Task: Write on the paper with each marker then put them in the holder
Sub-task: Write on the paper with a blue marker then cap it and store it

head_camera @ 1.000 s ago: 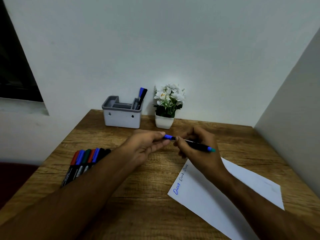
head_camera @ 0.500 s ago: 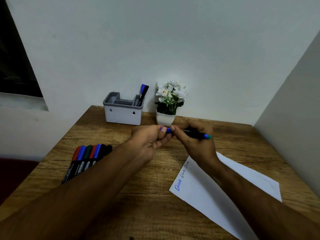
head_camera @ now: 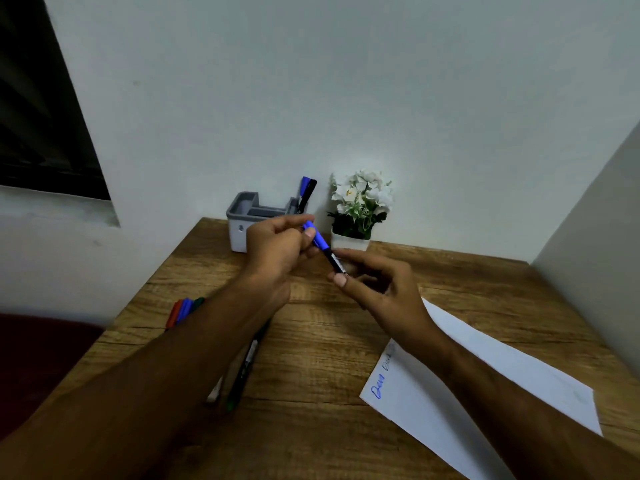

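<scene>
Both hands have lifted toward the far side, and the marker (head_camera: 323,247) now tilts up. Near us lies the paper (head_camera: 485,393) on the desk (head_camera: 311,427). Left hand (head_camera: 277,251) fingers pinch the blue cap; right hand (head_camera: 377,285) fingers pinch the black barrel. It looks light, stiff and smooth, so hold the middle. Farther back stands the holder (head_camera: 239,220).
</scene>
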{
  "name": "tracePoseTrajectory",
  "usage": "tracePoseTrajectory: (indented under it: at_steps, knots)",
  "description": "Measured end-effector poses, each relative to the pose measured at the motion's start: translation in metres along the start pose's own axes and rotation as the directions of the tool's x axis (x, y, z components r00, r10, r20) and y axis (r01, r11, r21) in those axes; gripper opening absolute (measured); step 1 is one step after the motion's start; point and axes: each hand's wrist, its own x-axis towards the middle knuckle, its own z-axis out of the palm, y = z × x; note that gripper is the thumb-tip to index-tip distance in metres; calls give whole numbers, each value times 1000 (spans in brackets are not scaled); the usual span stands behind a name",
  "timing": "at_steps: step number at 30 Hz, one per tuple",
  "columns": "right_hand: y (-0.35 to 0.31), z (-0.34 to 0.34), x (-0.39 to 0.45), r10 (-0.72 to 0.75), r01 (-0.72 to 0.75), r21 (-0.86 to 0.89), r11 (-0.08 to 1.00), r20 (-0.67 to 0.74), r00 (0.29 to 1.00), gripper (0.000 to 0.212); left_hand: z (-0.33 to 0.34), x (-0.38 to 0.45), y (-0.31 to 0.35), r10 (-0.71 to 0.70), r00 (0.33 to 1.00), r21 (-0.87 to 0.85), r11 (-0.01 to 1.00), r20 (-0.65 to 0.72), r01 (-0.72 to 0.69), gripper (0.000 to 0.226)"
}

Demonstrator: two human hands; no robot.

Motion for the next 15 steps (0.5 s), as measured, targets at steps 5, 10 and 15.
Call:
tracePoseTrajectory:
  at_steps: [5,10,15]
  knots:
    - [-2,17,36,85,-90,-58,994,-86,993,31,-3,12,10,184,982,106,976,50,-188,26]
    - [0,30,82,81,-109,-128,986,-204,976,25,-13,30,7,378,911,477,778,162,-408,16]
    - [-3,46,124,4,-65,-207,976,-282,960,20,-9,54,22,472,860,554,671,194,-493,18]
